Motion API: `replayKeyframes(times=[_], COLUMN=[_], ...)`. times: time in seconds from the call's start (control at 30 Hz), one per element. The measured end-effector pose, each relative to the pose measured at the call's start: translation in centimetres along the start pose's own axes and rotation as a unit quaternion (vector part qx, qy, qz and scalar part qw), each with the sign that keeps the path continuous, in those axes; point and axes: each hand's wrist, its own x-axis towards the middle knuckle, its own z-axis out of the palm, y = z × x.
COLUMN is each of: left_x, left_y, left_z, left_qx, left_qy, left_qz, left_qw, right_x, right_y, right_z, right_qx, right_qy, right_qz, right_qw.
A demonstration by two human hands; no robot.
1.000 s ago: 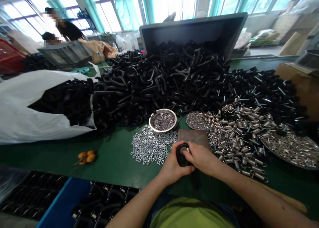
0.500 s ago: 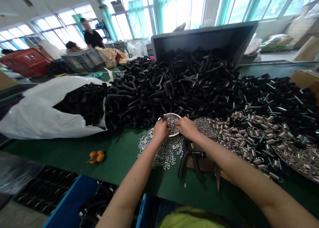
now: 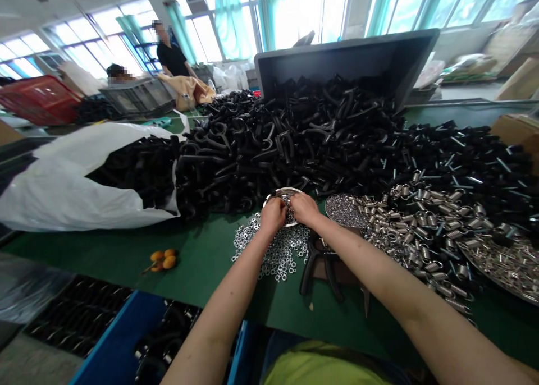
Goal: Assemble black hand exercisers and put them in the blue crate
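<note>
Both my hands reach over a small round metal dish (image 3: 281, 193) of tiny silver parts at the foot of the black heap. My left hand (image 3: 273, 215) is curled, its fingers down in the dish. My right hand (image 3: 304, 209) is beside it, fingers pinched over the same dish. What either pinch holds is too small to make out. A black hand-grip assembly (image 3: 316, 264) lies on the green table (image 3: 197, 261) under my right forearm, next to a spread of silver washers (image 3: 278, 250).
A big heap of black plastic handles (image 3: 303, 138) spills from a tipped grey bin (image 3: 349, 54). A white bag (image 3: 71, 172) of black parts lies left. Silver springs (image 3: 421, 228) and a tray (image 3: 505, 261) lie right. Small orange fruits (image 3: 162, 260) sit near left. Two people stand far back left.
A second ago both hands held the black grip near my body. It now lies on the table, and both hands have gone forward to the small dish and drawn closer together.
</note>
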Motion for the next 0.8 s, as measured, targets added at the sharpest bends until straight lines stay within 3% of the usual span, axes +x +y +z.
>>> replayKeyframes(times=[0.2, 0.37, 0.6, 0.8], left_x=[-0.7, -2.4, -8.1, -10.6], left_y=[-0.2, -0.1, 2.7, 5.0], left_z=[-0.8, -1.9, -1.7, -0.7], left_qx=[-0.08, -0.159, -0.328, -0.307], left_qy=[0.028, 0.034, -0.104, -0.154], left_qz=[-0.009, -0.024, 0.015, 0.016], left_qw=[0.996, 0.986, 0.939, 0.939], right_x=[0.9, 0.1, -3.3, -5.4], right_y=[-0.8, 0.3, 3.1, 3.8], right_z=[0.5, 0.2, -0.5, -1.1], right_qx=[0.062, 0.15, 0.287, 0.347], right_qy=[-0.012, 0.024, 0.073, 0.051], right_qz=[0.033, 0.03, 0.019, 0.011], right_qw=[0.997, 0.988, 0.955, 0.936])
